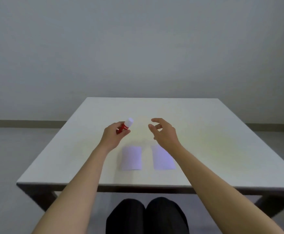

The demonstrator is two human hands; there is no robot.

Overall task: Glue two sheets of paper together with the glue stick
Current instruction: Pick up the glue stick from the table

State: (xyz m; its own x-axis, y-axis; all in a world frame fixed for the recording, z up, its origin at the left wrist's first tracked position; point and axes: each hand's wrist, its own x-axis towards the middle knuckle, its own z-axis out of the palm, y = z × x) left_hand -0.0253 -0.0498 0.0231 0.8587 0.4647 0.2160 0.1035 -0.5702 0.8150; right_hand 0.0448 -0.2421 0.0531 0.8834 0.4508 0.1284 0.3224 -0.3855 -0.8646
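My left hand (114, 135) holds a red glue stick (123, 127) above the table, its white cap on and pointing up and to the right. My right hand (163, 131) hovers a short way to the right of the cap with fingers spread and curled, holding nothing. Two small pale sheets of paper lie flat side by side nearer the front edge: the left sheet (131, 158) and the right sheet (162, 160), whose upper right corner is covered by my right forearm. A narrow gap separates the sheets.
The white table (222, 149) stands against a plain grey wall. Its front edge runs just above my knees in dark trousers (146, 217). Grey floor shows on both sides.
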